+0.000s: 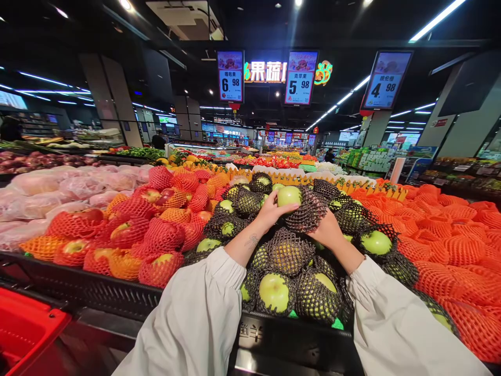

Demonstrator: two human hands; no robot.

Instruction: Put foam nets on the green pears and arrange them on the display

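A green apple point(289, 196) is raised over the heap, partly out of a black foam net point(307, 210). My left hand point(273, 210) grips the apple from the left, its thumb lying along the front of the fruit. On the other side my right hand point(325, 230) is closed on the net; its fingertips are hidden behind the mesh. Below both hands lie more green apples, among them a netted apple point(289, 253) and an apple point(274, 292) at the front showing bare green skin through its net opening.
Red apples in red and orange nets point(144, 235) fill the left side, with pink bagged fruit point(35, 183) beyond. Orange-red netted fruit point(454, 250) covers the right. A black display edge point(97, 282) runs along the front. A red basket point(27, 329) stands lower left.
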